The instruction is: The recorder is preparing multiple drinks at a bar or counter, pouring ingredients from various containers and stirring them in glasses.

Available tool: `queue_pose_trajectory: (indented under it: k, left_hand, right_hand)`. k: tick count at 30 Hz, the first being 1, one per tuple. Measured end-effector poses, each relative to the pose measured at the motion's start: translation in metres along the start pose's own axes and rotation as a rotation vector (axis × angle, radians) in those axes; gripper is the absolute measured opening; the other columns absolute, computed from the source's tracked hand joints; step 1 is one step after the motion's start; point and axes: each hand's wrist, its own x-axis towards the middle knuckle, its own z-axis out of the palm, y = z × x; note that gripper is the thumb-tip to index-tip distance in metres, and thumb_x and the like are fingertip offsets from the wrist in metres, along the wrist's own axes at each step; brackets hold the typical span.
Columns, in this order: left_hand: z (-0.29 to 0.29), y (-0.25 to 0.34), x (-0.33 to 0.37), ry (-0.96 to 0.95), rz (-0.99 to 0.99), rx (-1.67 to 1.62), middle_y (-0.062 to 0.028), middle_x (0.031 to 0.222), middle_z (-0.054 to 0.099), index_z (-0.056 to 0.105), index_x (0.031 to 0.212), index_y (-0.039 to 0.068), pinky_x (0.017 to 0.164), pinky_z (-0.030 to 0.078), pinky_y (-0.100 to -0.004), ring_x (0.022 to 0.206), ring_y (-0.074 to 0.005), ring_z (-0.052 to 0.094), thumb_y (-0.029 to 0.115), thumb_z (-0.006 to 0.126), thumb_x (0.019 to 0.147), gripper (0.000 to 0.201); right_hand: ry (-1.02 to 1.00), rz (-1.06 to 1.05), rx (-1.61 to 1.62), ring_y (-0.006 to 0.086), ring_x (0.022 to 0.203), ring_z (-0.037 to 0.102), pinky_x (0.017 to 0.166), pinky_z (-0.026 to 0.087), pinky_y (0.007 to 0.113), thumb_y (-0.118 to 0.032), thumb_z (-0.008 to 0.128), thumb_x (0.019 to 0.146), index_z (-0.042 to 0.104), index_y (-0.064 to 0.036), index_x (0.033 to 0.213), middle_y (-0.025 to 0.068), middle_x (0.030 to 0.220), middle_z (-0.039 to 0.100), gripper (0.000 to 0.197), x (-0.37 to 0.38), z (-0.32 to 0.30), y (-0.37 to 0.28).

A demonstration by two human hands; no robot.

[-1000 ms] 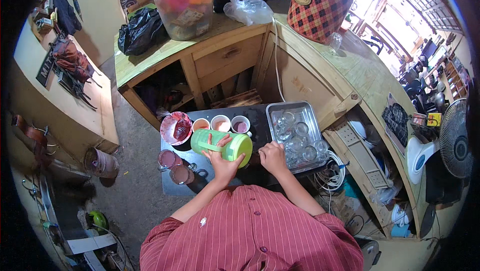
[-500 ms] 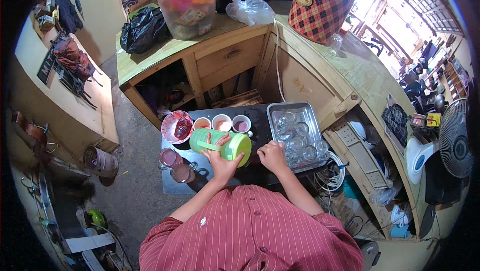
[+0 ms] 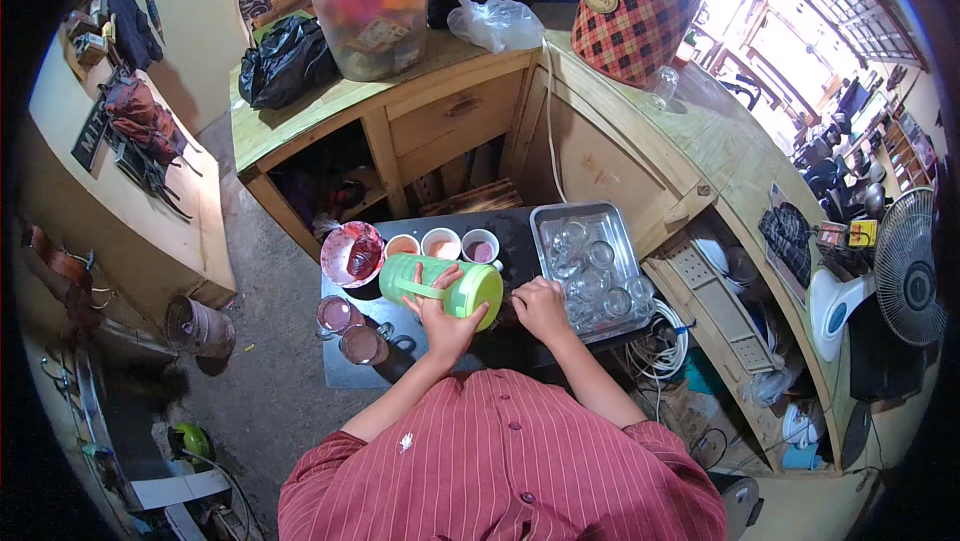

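Observation:
A light green pitcher point(image 3: 462, 293) is tipped on its side over the dark table, its round end toward the right. My left hand point(image 3: 443, 329) is wrapped round it, fingers spread along its handle and body. Close to the pitcher's right end, my right hand point(image 3: 541, 309) is closed with curled fingers; anything in it is hidden. Beyond the pitcher stand a white cup point(image 3: 441, 243) with a pale drink, two similar filled cups, and a bowl point(image 3: 336, 275) with dark red contents. Left of my left hand are two glass mugs point(image 3: 363, 345) of brownish-pink drink.
A metal tray point(image 3: 549, 233) of several clear glass mugs lies right of my right hand. Behind the table point(image 3: 345, 373) rises a wooden counter point(image 3: 465, 119) carrying a pink-lidded tub point(image 3: 370, 26) and a plaid container point(image 3: 632, 21). A coiled white cable point(image 3: 662, 356) hangs at the table's right.

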Motion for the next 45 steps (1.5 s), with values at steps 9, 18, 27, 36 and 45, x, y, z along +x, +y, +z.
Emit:
queue_pose_trajectory:
  k: [9,18,27,36,45]
  left_hand:
    - [0.0,-0.002,-0.002,0.008,0.019,0.013,-0.0031,0.123,0.058,0.06,0.108,0.013,0.106,-0.006,-0.0622,0.137,-0.035,0.021,0.02,0.083,0.056,0.057]
    - [0.0,-0.001,-0.003,0.014,-0.003,0.009,-0.002,0.122,0.059,0.06,0.108,0.014,0.105,-0.006,-0.0645,0.138,-0.0342,0.021,0.021,0.083,0.057,0.057]
    - [0.0,0.001,-0.003,0.026,0.02,-0.005,-0.0023,0.122,0.059,0.06,0.109,0.014,0.105,-0.006,-0.0643,0.138,-0.0346,0.021,0.021,0.083,0.057,0.057]
    - [0.004,-0.002,-0.001,0.026,0.022,0.018,-0.0032,0.122,0.059,0.06,0.108,0.014,0.105,-0.006,-0.0637,0.138,-0.0343,0.021,0.02,0.083,0.057,0.057]
    - [0.008,-0.004,-0.002,0.037,-0.017,0.036,-0.003,0.123,0.058,0.06,0.109,0.014,0.105,-0.004,-0.0647,0.137,-0.0339,0.022,0.021,0.083,0.056,0.058]
  right_hand:
    - [-0.09,0.08,-0.166,0.0229,0.082,0.059,0.072,0.04,0.04,-0.015,0.063,0.075,0.069,-0.0071,0.071,0.0041,0.076,0.066,0.011,0.001,-0.007,-0.004]
    - [0.004,-0.001,-0.02,0.0238,0.077,0.059,0.07,0.041,0.04,-0.015,0.063,0.074,0.069,-0.0081,0.069,0.0047,0.073,0.066,0.01,0.003,0.006,0.003]
    - [-0.1,0.08,-0.174,0.0235,0.08,0.06,0.072,0.042,0.039,-0.015,0.064,0.074,0.07,-0.008,0.072,0.0052,0.075,0.067,0.01,0.004,-0.003,-0.002]
    - [0.024,0.05,0.018,0.0236,0.08,0.061,0.073,0.042,0.04,-0.016,0.063,0.074,0.07,-0.0085,0.07,0.0056,0.075,0.067,0.01,0.004,0.008,0.006]
    - [-0.143,0.086,-0.065,0.0246,0.081,0.059,0.073,0.041,0.042,-0.017,0.061,0.077,0.069,-0.0081,0.072,0.0069,0.077,0.066,0.013,0.002,0.003,0.008]
